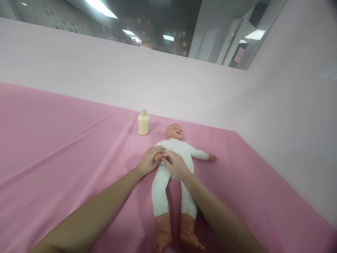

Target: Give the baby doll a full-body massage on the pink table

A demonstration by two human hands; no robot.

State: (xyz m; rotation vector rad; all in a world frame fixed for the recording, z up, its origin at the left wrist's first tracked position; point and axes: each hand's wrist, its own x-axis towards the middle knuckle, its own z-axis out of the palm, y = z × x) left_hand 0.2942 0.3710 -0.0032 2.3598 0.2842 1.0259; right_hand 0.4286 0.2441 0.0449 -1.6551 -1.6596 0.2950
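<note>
A baby doll [175,147] in a white suit lies on its back on a pink cover, head toward the wall and bare feet toward me. My left hand [150,161] is wrapped round the doll's arm on the left, near its wrist. Out of that grip pokes the doll's small hand [158,156]. My right hand [176,163] pinches at the fingers of the same doll hand, above the doll's belly. The doll's other arm [201,154] stretches out to the right, untouched.
A cream pump bottle [143,123] stands upright left of the doll's head. The pink cover [65,140] has long creases on the left. A white wall [118,77] rises behind and to the right, with a window or mirror [158,21] above.
</note>
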